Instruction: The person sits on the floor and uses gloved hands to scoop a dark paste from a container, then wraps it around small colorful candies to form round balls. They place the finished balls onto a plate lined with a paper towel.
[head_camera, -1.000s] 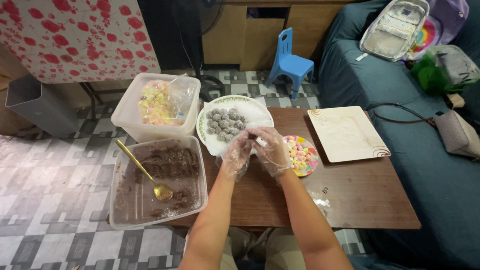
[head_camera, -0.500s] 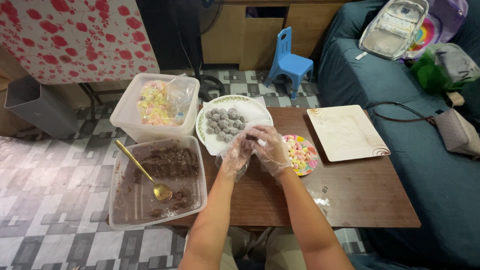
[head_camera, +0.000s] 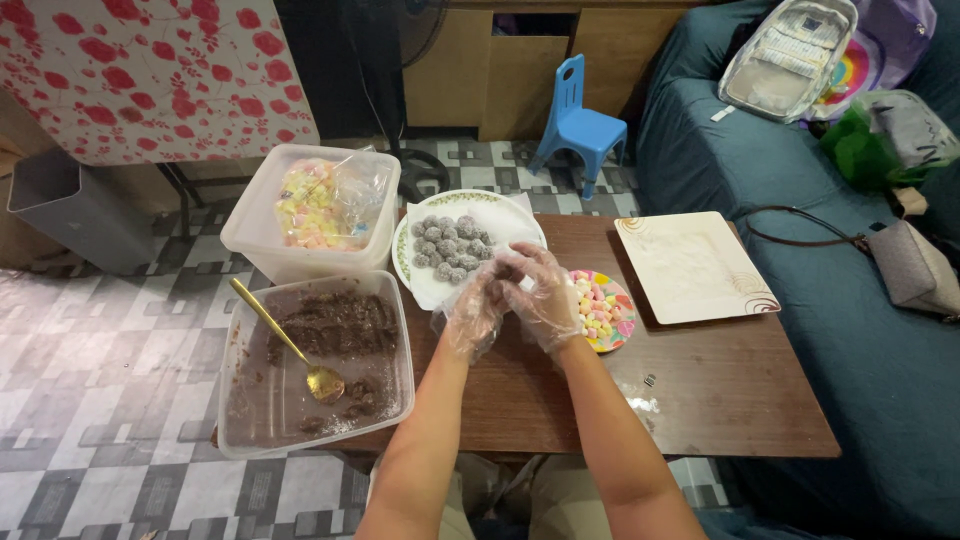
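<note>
Both hands, each in a loose, crinkled clear plastic glove, meet above the dark brown wooden table (head_camera: 720, 390): left hand (head_camera: 472, 310) and right hand (head_camera: 541, 297) cupped toward each other, fingers curled inward and pressed about something small between the palms; the piece itself is hidden, so its kind cannot be told. Judged step: shaping a portion between the palms, which calls for even, gentle pressure. Just beyond the hands, a round white plate with a green patterned rim (head_camera: 520, 216), lined with white paper, bearing a cluster of small grey-brown sugar-dusted balls (head_camera: 449, 247), rough and grainy. Beside the right hand, a small round bright-patterned plate of pastel mini marshmallows (head_camera: 604, 311), soft and blocky. To the left, a square translucent plastic tub (head_camera: 316, 368) smeared with dark, crumbly chocolate mixture, a gold metal spoon (head_camera: 290, 344) lying in it. Behind it, a second translucent tub (head_camera: 311, 212) holding a clear bag of pastel marshmallows. Further right, a square cream plate with brown swirl corners (head_camera: 694, 266), coated with fine white powder.
</note>
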